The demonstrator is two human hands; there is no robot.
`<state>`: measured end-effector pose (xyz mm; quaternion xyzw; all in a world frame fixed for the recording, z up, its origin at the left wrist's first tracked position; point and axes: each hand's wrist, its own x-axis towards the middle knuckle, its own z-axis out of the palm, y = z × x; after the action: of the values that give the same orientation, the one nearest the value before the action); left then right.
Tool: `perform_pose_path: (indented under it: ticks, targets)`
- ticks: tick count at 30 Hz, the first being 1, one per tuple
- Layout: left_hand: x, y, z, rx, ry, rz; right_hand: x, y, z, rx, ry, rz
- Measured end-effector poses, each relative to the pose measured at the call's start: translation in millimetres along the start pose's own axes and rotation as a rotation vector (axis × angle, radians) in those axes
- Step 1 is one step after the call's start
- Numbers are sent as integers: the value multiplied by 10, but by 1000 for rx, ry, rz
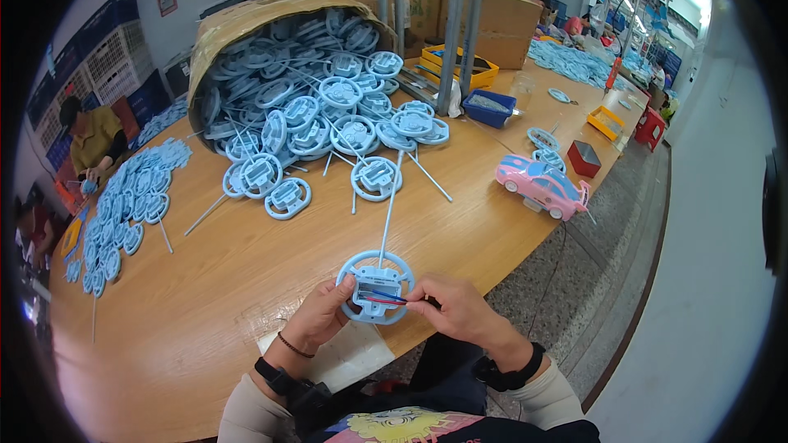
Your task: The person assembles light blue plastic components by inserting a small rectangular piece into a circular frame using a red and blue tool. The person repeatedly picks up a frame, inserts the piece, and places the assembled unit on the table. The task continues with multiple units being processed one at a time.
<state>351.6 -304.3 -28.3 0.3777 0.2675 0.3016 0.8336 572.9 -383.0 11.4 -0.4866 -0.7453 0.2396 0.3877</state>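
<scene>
At the near edge of the wooden counter (468,238), a light blue toy steering wheel (379,276) is held up just in front of the person, its boxed hub facing the camera and a long thin rod (391,213) running from its top toward the far side. The left hand (318,318) is clamped on the wheel's left rim, the thumb lying over the front. The right hand (451,310) has thumb and forefinger pinched together on slender red and blue pieces (384,297), which reach into the open recess of the hub; whether they are wires or a tool I cannot tell. Both wrists wear black bands (515,371), and the left one also has a beaded bracelet (297,346). A pale sheet (355,354) lies under the left wrist, at the counter's edge. Farther back, a big carton (271,5) tipped toward the person spills a heap of similar wheels (316,107) onto the wood, some with rods sticking out. To the right stand a pink toy car (542,186), a small red box (584,159) just behind it, and a blue bin (492,119). To the left, near more blue parts (131,205), sits a co-worker (100,143).
</scene>
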Motion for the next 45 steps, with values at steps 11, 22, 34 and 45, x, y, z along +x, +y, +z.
perform_pose_path:
  ticks: [11, 22, 34, 45]
  targets:
    - [-26, 408, -565, 152, 177, 367, 115, -9, 239, 20, 171, -25]
    - [638, 1036, -1267, 1494, 753, 732, 36, 60, 109, 156, 122, 145]
    - [277, 430, -285, 1623, 284, 746, 79, 279, 225, 585, 192, 459]
    - [-36, 219, 218, 186, 85, 295, 140, 123, 140, 866, 256, 344]
